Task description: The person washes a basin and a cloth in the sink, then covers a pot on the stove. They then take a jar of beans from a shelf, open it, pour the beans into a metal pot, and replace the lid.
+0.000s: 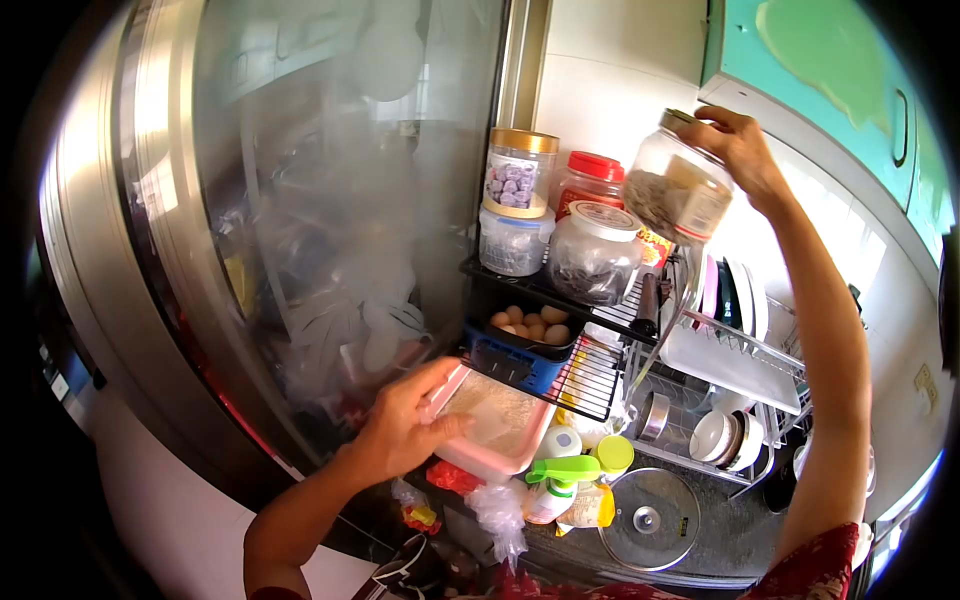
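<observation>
My right hand (pixel 735 140) grips a clear jar (pixel 672 190) by its lid and holds it tilted in the air at the right of the rack's top shelf. Dark dried pieces and a labelled packet show inside the jar. Lower down, my left hand (pixel 415 415) grips the left rim of a pink plastic container (pixel 505 462), its thumb over the edge. The container has a clear lid or cover, and something pale and grainy lies in it. Just above stands a blue basket (pixel 515 362) with several eggs (pixel 530 325).
Jars crowd the top shelf, among them a white-lidded jar (pixel 595 255) and a red-lidded jar (pixel 592 175). A dish rack (pixel 735 365) stands at right, below a green cabinet (pixel 830 80). A spray bottle (pixel 555 490) and glass lid (pixel 652 520) sit on the counter.
</observation>
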Available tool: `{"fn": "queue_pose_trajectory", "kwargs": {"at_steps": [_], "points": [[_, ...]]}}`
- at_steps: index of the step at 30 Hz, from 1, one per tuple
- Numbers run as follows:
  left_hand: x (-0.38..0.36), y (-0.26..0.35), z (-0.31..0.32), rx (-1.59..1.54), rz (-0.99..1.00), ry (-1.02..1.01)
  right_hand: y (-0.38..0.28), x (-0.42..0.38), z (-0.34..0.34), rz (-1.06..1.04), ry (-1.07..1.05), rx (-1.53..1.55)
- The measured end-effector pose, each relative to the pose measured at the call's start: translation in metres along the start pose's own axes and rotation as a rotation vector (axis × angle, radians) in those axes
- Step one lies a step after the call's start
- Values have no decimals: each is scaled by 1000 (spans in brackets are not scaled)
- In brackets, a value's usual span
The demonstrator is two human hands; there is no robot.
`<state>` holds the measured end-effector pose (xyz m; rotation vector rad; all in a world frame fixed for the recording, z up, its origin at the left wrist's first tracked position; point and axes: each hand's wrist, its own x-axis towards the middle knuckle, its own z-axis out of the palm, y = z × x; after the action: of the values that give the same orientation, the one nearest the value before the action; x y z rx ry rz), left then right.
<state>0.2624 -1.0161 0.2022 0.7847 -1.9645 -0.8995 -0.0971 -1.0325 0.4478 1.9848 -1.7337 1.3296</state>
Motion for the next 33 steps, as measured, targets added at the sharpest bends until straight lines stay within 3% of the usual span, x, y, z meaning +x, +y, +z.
{"fn": "queue_pose_trajectory", "kwargs": {"at_steps": [2,5,7,13,17,19,23,25,27,29,30,33], "points": [[19,7,2,-33,27,38,-2,-37,-24,-81,61,4],[51,20,-5,-264,16,152,-2,-104,-59,-45,-22,-163],[76,44,0,-345,72,207,18,-151,-76,-85,-162,-111],[169,88,28,-144,238,134,44,-295,-83,389,-84,5],[247,112,59,66,202,98,99,-390,-84,319,-33,-239],[277,119,73,200,173,110,106,-423,-80,355,-11,-394],[333,115,85,437,120,91,120,-474,-77,524,39,-425],[351,109,92,515,113,115,148,-516,-70,465,173,-495],[375,91,98,689,132,264,141,-524,-78,502,135,-474],[385,86,98,735,120,253,138,-534,-80,453,112,-712],[386,85,99,783,100,195,145,-546,-78,631,108,-596],[388,94,99,836,-16,21,149,-562,-74,617,135,-666]]}}
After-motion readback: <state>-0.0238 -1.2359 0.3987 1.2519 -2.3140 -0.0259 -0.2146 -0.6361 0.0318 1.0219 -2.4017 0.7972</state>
